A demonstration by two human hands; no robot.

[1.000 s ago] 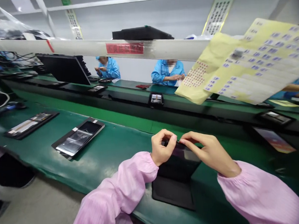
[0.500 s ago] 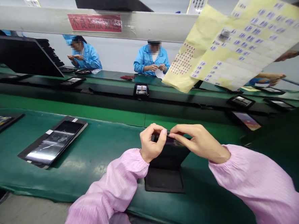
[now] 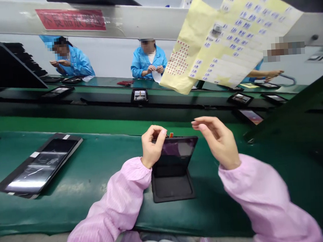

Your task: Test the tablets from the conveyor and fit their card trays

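A dark display panel (image 3: pixel 179 149) leans upright at a tilt in a black foam tray (image 3: pixel 172 189) on the green bench. My left hand (image 3: pixel 153 147) is closed at the panel's top left corner, thumb and curled fingers pinching there; its fingertips partly hide the edge. Just right of that thumb a small orange tab (image 3: pixel 171 135) sticks up above the panel's top edge. My right hand (image 3: pixel 219 141) is in the air, to the right of the panel and apart from it. Its fingers are bent with the thumb a little away, and nothing shows in them.
On the green bench (image 3: pixel 98 168) to the left lies a glossy screen on a black backing (image 3: pixel 41 165). Yellow label sheets (image 3: pixel 227 40) hang ahead at the right. Beyond, a conveyor (image 3: pixel 103 106) carries several trays, with co-workers in blue behind it.
My right hand has come off the panel's top edge and moved right and up. The orange tab now shows. My left hand stays at the corner; the view has shifted right.
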